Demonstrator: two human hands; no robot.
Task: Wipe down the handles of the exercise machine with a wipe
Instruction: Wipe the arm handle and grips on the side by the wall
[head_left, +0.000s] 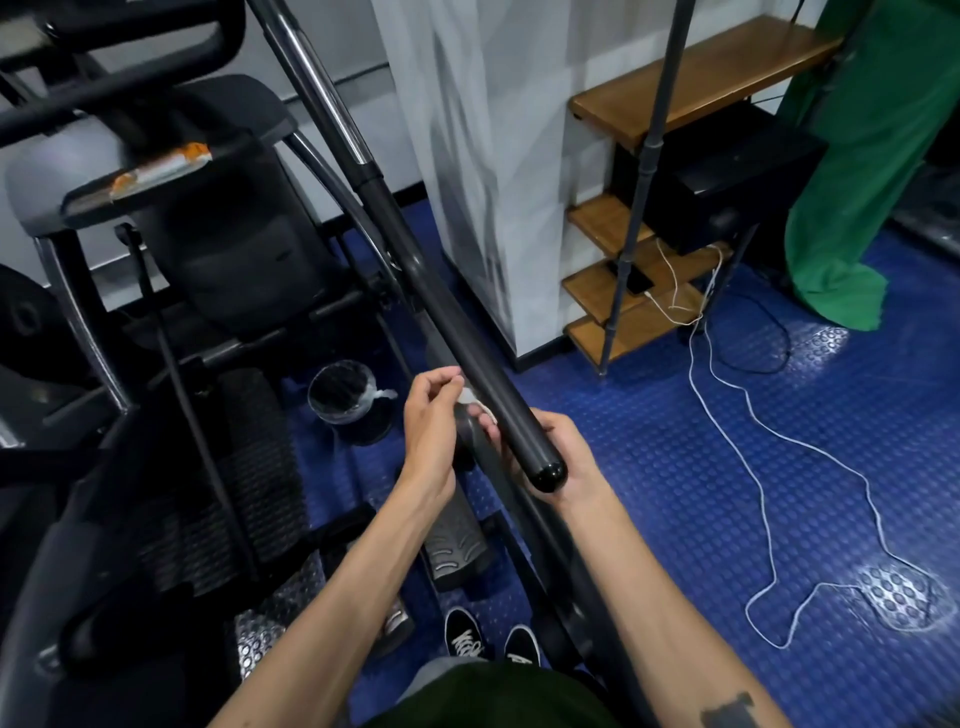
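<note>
A long black handle (457, 332) of the exercise machine slants from the upper left down to its rounded end cap (545, 474) at centre. My left hand (431, 431) pinches a small white wipe (470, 399) against the left side of the handle. Under the handle's lower end sits my right hand (569, 462), fingers curled around it from below. Most of the wipe is hidden between my fingers and the bar.
The machine's dark body and console (156, 176) fill the left. A small bin (345, 402) with a white liner stands on the blue studded floor. A white pillar (493, 156), wooden steps (639, 291), a tripod pole and loose cables (737, 426) lie to the right.
</note>
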